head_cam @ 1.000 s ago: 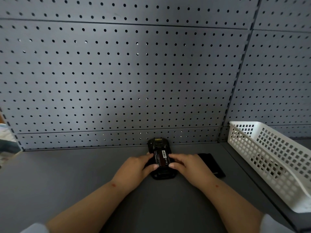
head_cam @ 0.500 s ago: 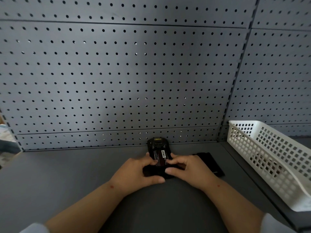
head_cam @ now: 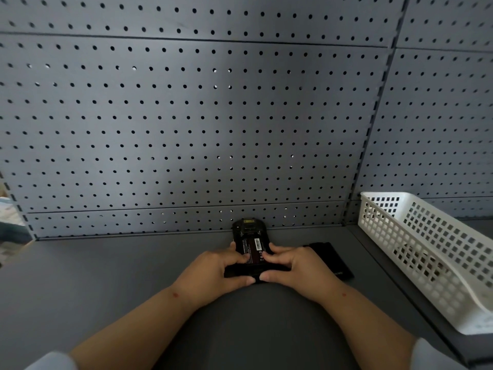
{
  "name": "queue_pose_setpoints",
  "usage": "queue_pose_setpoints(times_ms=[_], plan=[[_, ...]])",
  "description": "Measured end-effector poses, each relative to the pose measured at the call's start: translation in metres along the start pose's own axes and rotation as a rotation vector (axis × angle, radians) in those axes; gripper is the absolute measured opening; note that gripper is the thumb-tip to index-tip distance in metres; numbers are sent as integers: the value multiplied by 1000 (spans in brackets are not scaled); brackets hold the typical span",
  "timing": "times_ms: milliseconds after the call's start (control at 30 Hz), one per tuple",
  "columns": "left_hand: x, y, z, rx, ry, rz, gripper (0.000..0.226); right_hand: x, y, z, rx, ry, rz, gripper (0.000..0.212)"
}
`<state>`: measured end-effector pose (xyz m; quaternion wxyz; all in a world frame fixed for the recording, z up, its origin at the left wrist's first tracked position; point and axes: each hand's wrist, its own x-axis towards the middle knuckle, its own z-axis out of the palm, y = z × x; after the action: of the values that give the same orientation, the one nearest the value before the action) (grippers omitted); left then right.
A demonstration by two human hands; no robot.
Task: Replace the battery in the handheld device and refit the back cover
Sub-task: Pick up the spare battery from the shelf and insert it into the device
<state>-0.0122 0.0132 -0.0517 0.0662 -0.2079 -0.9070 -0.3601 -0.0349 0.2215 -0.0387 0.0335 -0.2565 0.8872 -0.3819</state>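
Observation:
A black handheld device lies face down on the grey shelf, its top end against the pegboard. A dark battery with a white barcode label sits in its open back. My left hand grips the device's left side, fingertips on the battery's lower left. My right hand grips the right side, fingertips on the battery's lower right. Both thumbs meet at the device's near end, which they hide. A flat black back cover lies on the shelf just right of my right hand.
A white perforated plastic basket stands at the right on a raised ledge. The grey pegboard wall rises straight behind the device. The grey shelf surface extends to the left.
Both hands have closed further around the device's lower end, the thumbs sliding under its near edge and the fingertips shifting onto the battery. The device stays in place.

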Motion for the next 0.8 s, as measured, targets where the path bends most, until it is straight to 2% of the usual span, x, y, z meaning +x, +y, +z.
queue_pose_setpoints(times_ms=[267,367,500,800], plan=[[-1,2,-1,47,-6,6,47,-1,-1,1,-12,-5,22,49],[-2,3,-1,77,11,11,64,0,1,-1,23,14,34,39],[2,0,-2,14,37,-107,38,4,1,-3,28,51,72,39],[6,-3,-1,8,58,-145,41,11,-3,-6,-6,61,96,44]])
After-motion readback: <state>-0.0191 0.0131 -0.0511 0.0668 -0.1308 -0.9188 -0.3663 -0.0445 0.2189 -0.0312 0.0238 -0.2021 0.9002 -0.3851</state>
